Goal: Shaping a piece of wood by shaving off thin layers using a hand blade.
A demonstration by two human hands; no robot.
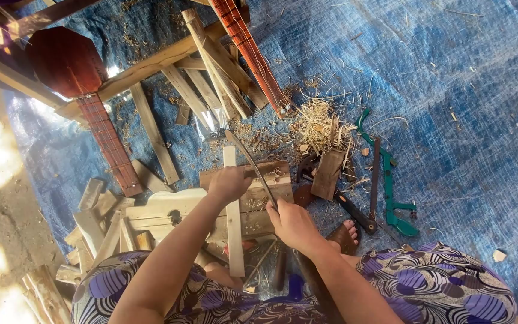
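Pale wood strip (233, 222) gripped upright by left hand (229, 185); curved blade (253, 165) gripped by right hand (292, 225), tip pointing away beyond left fingers.

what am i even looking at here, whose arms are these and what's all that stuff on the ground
There is one picture, taken by a camera on a person's head, looking down at their own arms and lap. The left hand grips a pale wooden slat stood across a low wooden block. The right hand holds a long curved blade against that slat. All this sits on a blue tarp. Around it lie wood offcuts, a heap of shavings, a green-framed saw and two small reddish stringed instruments.
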